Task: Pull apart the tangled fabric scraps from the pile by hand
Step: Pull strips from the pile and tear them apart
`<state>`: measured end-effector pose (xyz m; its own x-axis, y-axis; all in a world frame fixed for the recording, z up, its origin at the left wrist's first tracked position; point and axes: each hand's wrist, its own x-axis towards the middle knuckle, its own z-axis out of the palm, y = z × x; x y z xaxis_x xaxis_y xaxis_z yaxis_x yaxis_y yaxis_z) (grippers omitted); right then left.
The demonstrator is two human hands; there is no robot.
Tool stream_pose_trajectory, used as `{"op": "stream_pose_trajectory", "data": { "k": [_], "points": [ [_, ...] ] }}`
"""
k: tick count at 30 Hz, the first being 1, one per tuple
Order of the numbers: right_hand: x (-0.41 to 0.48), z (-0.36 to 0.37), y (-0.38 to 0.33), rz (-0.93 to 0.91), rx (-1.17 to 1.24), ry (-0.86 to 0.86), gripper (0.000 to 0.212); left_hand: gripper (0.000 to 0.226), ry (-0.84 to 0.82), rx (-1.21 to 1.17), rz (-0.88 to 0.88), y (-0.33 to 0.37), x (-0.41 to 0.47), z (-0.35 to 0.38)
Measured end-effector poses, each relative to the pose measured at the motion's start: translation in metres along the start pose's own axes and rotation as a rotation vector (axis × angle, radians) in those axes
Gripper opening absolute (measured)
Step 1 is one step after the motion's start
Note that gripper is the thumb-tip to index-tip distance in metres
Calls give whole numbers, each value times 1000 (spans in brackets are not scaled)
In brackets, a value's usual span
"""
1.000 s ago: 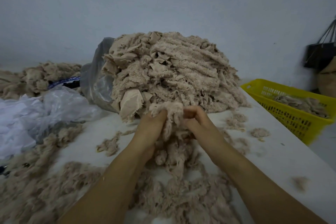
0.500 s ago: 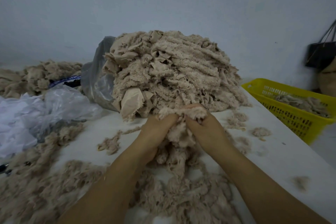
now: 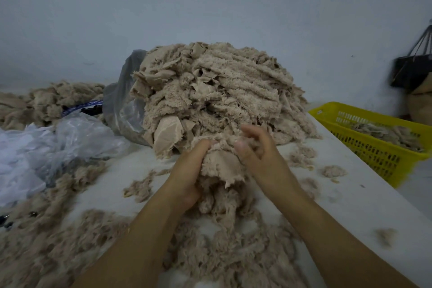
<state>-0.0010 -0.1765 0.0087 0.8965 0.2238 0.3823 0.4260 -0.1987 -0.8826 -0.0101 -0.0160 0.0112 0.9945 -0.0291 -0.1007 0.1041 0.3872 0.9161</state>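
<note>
A tall pile of beige fluffy fabric scraps (image 3: 217, 91) sits on the white table (image 3: 350, 199), spilling from a clear plastic bag (image 3: 124, 105). At the pile's front foot my left hand (image 3: 189, 173) grips a clump of scraps (image 3: 222, 166) from the left. My right hand (image 3: 259, 152) is on the clump's right side, thumb pressed into the fabric, fingers loosely spread and curled over the fluff. Separated loose scraps (image 3: 224, 248) lie heaped between my forearms.
A yellow plastic basket (image 3: 374, 154) holding some scraps stands at the table's right edge. Crumpled clear plastic (image 3: 58, 142) lies at the left, with another scrap heap (image 3: 46, 100) behind it. A dark bag (image 3: 411, 70) hangs on the wall at the right.
Both hands were clenched together on a tuft of the pile. A flat clump has come down between them, and my right hand's fingers have opened out and reached up at the pile.
</note>
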Motion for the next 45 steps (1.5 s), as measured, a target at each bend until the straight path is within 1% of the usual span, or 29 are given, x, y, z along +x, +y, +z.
{"op": "stream_pose_trajectory", "data": {
  "k": [2, 4, 5, 10, 13, 14, 16, 18, 19, 20, 21, 23, 25, 26, 28, 29, 31, 33, 34, 35, 36, 37, 38, 39, 40, 41, 42, 43, 45],
  "points": [
    [1, 8, 5, -68, -189, -89, 35, 33, -36, -2, 7, 0, -1, 2],
    [3, 11, 9, -130, -330, -96, 18, 26, -75, -15, 6, 2, -3, 4],
    [4, 10, 11, -119, -352, -72, 16, 24, -101, -16, 6, 3, -5, 5],
    [8, -6, 20, 59, -340, 71, 29, 12, -173, -92, 5, 7, -8, 1],
    [13, -26, 26, 214, -182, 266, 39, 7, -55, -323, 77, 19, -3, -14],
    [15, -33, 28, 252, -212, 286, 41, 9, -9, -381, 115, 22, 0, -20],
    [16, -41, 32, 319, -323, 197, 39, 12, 37, -367, 155, 22, 4, -24],
    [15, -39, 35, 317, -473, 10, 24, 16, 33, -317, 155, 17, 4, -19],
    [14, -34, 32, 259, -524, -38, 25, 23, 24, -287, 146, 15, 3, -16],
    [12, -29, 26, 173, -500, -28, 32, 31, 13, -260, 134, 14, 2, -11],
    [10, -24, 17, 85, -398, 26, 34, 38, -5, -236, 118, 12, 1, -8],
    [5, -14, 1, 12, -97, 83, 35, 33, -48, -124, 94, 9, 0, 0],
    [0, -3, -7, 104, 185, -49, 37, 30, -55, 91, 89, 1, 1, 5],
    [-1, 2, -4, 145, 266, -136, 30, 36, -51, 200, 90, -3, 1, 8],
    [-2, 10, 6, 208, 304, -161, 12, 56, -50, 326, 72, -9, 1, 12],
    [-2, 10, 10, 231, 322, -147, 9, 67, -49, 346, 56, -10, 2, 12],
    [3, 1, 18, 250, 392, -115, 16, 86, -30, 366, 86, -10, 5, 6],
    [13, -20, 17, 201, 552, 61, 19, 73, -10, 434, 203, -7, 6, 1],
    [18, -35, 17, 161, 718, 206, 15, 62, 34, 510, 235, -8, 9, -2],
    [23, -49, 17, 133, 930, 342, 18, 49, 93, 625, 246, -10, 13, -4],
    [26, -59, 20, 127, 1076, 440, 37, 37, 146, 763, 242, -12, 17, -6],
    [27, -65, 24, 164, 1096, 481, 55, 29, 156, 887, 227, -15, 20, -8],
    [26, -62, 26, 255, 970, 477, 62, 28, 124, 989, 201, -19, 22, -9],
    [23, -55, 28, 347, 745, 415, 59, 37, 79, 1079, 171, -23, 24, -10],
    [20, -45, 33, 410, 478, 345, 46, 45, 40, 1156, 151, -26, 25, -11],
    [18, -35, 36, 425, 215, 289, 31, 44, 9, 1229, 149, -29, 26, -11],
    [17, -28, 38, 392, -27, 235, 21, 34, -20, 1278, 163, -31, 27, -11],
    [16, -21, 40, 341, -230, 168, 20, 29, -36, 1309, 180, -32, 26, -10],
    [16, -11, 42, 289, -514, 51, 36, 27, -52, 1288, 257, -31, 24, -10]
  ]
}}
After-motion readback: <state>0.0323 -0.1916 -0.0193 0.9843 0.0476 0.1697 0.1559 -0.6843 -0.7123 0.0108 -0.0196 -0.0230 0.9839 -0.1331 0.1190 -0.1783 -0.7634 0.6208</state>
